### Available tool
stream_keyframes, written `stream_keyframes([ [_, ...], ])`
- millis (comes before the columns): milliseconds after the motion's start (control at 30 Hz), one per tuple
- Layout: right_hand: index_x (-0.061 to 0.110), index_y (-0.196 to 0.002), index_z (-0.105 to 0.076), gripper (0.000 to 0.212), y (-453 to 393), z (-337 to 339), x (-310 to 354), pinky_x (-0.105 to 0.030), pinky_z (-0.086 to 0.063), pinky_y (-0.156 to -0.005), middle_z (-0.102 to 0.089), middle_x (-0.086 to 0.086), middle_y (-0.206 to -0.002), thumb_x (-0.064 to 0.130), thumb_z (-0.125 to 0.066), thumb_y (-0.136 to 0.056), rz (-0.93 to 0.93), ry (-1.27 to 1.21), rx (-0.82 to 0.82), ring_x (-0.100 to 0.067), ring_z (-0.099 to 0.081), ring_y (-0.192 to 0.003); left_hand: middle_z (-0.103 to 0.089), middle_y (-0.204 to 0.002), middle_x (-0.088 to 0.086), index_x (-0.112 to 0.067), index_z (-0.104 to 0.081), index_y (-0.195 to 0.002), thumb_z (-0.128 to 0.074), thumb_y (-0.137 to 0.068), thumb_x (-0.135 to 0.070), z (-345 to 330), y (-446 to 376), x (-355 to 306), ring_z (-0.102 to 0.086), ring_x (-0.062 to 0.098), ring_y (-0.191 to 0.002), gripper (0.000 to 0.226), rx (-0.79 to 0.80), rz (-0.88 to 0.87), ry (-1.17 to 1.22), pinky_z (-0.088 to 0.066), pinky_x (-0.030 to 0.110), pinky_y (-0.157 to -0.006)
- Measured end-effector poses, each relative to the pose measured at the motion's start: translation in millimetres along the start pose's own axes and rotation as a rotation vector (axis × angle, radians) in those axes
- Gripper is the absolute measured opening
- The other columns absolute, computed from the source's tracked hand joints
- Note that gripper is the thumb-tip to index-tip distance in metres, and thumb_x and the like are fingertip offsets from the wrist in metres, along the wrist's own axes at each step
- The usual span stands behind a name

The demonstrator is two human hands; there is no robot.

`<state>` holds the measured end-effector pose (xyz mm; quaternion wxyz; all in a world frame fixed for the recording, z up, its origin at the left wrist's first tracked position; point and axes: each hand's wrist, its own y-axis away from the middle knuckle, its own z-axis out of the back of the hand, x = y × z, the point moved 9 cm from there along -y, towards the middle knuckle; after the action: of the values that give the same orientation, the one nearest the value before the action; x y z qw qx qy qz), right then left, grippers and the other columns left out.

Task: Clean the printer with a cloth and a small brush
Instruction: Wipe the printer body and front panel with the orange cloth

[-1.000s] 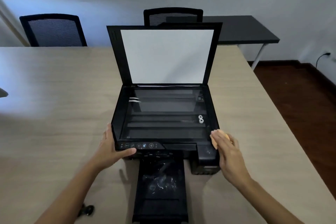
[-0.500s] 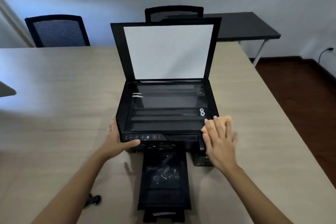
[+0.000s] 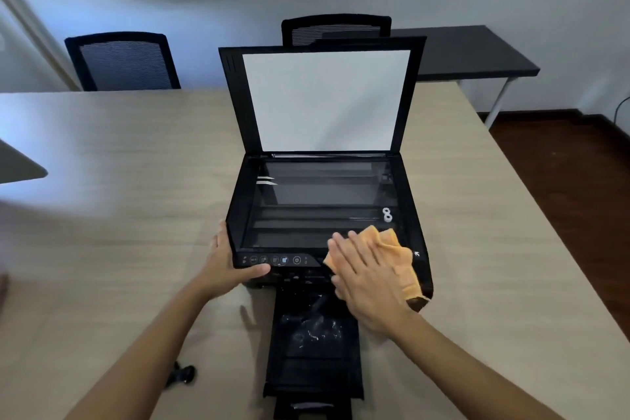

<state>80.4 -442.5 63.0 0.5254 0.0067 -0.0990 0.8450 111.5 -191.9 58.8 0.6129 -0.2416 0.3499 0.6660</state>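
Note:
A black printer (image 3: 414,215) stands on the light wooden table (image 3: 119,215), its scanner lid (image 3: 324,99) raised and the glass bed (image 3: 317,201) exposed. My right hand (image 3: 368,280) lies flat, fingers spread, pressing an orange cloth (image 3: 400,256) onto the printer's front right corner at the edge of the glass. My left hand (image 3: 228,266) grips the front left corner beside the control panel (image 3: 272,260), thumb along the front. The output tray (image 3: 313,344) sticks out toward me with pale smudges on it. A small dark object, perhaps the brush (image 3: 184,377), rests on the table by my left forearm.
Two black mesh chairs (image 3: 122,61) (image 3: 335,29) stand behind the table. A black side table (image 3: 477,51) is at the back right. The table's right edge drops to a dark wooden floor (image 3: 579,181). A pale object's corner (image 3: 20,167) enters at the left.
My right hand has slid the orange cloth leftward from the printer's right front corner onto the edge of the glass, flattening out. My left hand kept its grip. The view shifted slightly.

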Motion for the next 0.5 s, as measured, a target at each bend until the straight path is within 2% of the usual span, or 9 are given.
stream_keyframes([
  [100,0.013,-0.148,-0.023,0.057,-19,-8,38,-0.045,-0.027,-0.115,-0.028,-0.003,-0.156,0.036,-0.029,-0.097,0.110,-0.038,0.053,-0.025,-0.021,-0.145,-0.034,-0.139,-0.003,-0.025,-0.015,-0.148,-0.076,-0.048,-0.063,0,0,0,-0.026,0.014,-0.133,0.123,-0.014,-0.009,0.003,-0.030,0.036,-0.112],
  [200,0.019,-0.149,-0.022,0.054,-13,-11,21,-0.048,-0.023,-0.116,-0.024,0.000,-0.158,0.028,-0.031,-0.096,0.272,0.025,0.104,-0.028,-0.018,-0.145,-0.033,-0.140,-0.003,-0.026,-0.015,-0.149,-0.077,-0.050,-0.062,-1,-1,1,-0.026,0.015,-0.134,0.123,-0.004,-0.016,0.013,-0.030,0.038,-0.113],
  [267,0.032,-0.148,-0.022,0.051,5,-5,-15,-0.053,-0.016,-0.113,-0.023,0.006,-0.158,0.032,-0.032,-0.098,0.233,0.073,0.105,-0.034,-0.018,-0.144,-0.034,-0.140,-0.005,-0.026,-0.014,-0.150,-0.078,-0.051,-0.061,-1,-1,-1,-0.026,0.015,-0.133,0.122,0.007,-0.028,0.012,-0.031,0.039,-0.113],
  [333,0.044,-0.145,-0.022,0.046,14,6,-39,-0.061,-0.015,-0.109,-0.024,0.008,-0.157,0.040,-0.026,-0.099,0.124,0.097,0.098,-0.040,-0.018,-0.143,-0.035,-0.138,-0.006,-0.027,-0.015,-0.149,-0.077,-0.052,-0.061,-1,-1,-2,-0.027,0.014,-0.130,0.120,0.000,-0.032,0.022,-0.031,0.039,-0.111],
  [433,0.048,-0.142,-0.025,0.044,-5,1,-14,-0.066,-0.022,-0.107,-0.026,0.005,-0.157,0.044,-0.024,-0.098,0.121,0.059,0.197,-0.043,-0.018,-0.142,-0.037,-0.136,-0.004,-0.028,-0.017,-0.147,-0.078,-0.050,-0.060,1,-1,2,-0.028,0.014,-0.129,0.119,-0.006,-0.003,0.030,-0.032,0.041,-0.111],
  [500,0.046,-0.142,-0.026,0.045,-19,-3,6,-0.066,-0.022,-0.107,-0.026,0.004,-0.157,0.043,-0.026,-0.097,0.165,0.036,0.192,-0.043,-0.019,-0.142,-0.037,-0.137,-0.003,-0.029,-0.016,-0.147,-0.077,-0.049,-0.061,2,-1,5,-0.028,0.016,-0.130,0.120,-0.005,0.004,0.026,-0.032,0.041,-0.111],
])
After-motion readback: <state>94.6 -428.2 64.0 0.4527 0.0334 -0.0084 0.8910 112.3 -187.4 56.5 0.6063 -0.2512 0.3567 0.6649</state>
